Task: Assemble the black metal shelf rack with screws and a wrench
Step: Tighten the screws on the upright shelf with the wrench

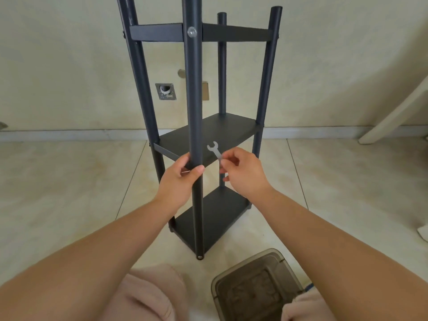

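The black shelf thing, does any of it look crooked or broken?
Nothing looks broken. The black metal shelf rack stands upright on the tiled floor, its three shelves level. The left hand grips the front pole and the right hand pinches a small silver wrench. The leaning poles are likely wide-lens distortion.

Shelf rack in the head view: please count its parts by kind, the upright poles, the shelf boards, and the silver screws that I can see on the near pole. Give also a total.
Upright poles: 4 (the left hand holds the near pole)
Shelf boards: 3 (top, middle, bottom)
Silver screws on the near pole: 1
Total: 8
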